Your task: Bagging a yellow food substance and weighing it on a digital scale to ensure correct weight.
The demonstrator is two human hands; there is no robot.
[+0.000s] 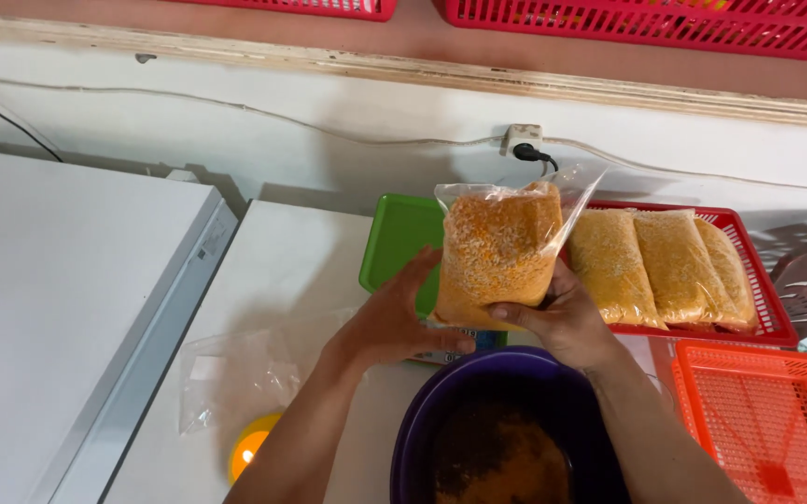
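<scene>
A white table [282,271] carries a green tray [401,245], the landmark here. Right of it sits a red basket [765,308] of filled bags, an orange basket [777,420] nearer. Below the tray stands a purple bowl [422,411]; to the lower left lie empty clear bags [235,373] and a yellow-orange round thing [252,446].

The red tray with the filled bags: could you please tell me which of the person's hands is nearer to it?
Right. The right hand grips the held bag just beside the red tray; the left hand holds the bag's far side.

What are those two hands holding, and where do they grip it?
A clear bag of orange-yellow crumbs, held upright: left hand at its lower left side, right hand at its lower right corner.
</scene>
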